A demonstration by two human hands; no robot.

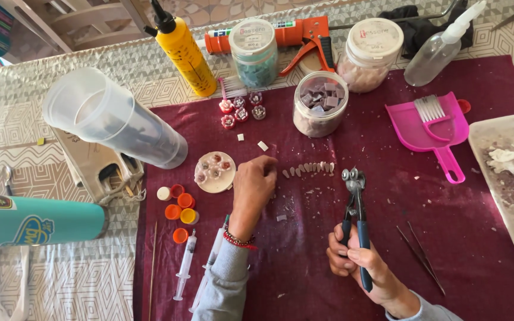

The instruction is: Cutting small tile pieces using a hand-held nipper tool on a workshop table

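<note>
- I cannot see the fingertips of my left hand (253,189): the fingers curl down onto the cloth and hide whatever lies beneath them, so I cannot tell whether they pinch a piece or only press on the surface.
- The teal bottle (37,220) at the left edge is cut off, as is the pale tray (510,190) at the right; what the tray holds reads only as whitish and purplish scraps.
- What is inside the clear tipped-over container (114,119) is too murky to make out.
- My right hand (352,258) is closed around the blue handles of the wheeled nippers (355,208), which stand upright with the head pointing away from me.
- The row of small cut pieces (309,169) lies on the cloth just beyond the nippers' head and just to the right of my left hand.
- A small round dish (215,172) with flower-like bits sits just left of that hand; orange bottle caps (181,208) and two syringes (185,264) lie nearer to me on the left.
- The work surface is a dark red cloth (459,226) strewn with chips, laid over a patterned tablecloth (7,125).
- Along the far side stand a yellow bottle (182,53), an orange caulking gun (292,32), jars of tile pieces (320,104) and a pink dustpan (432,128); thin tweezers (420,255) lie right of my right hand.
</note>
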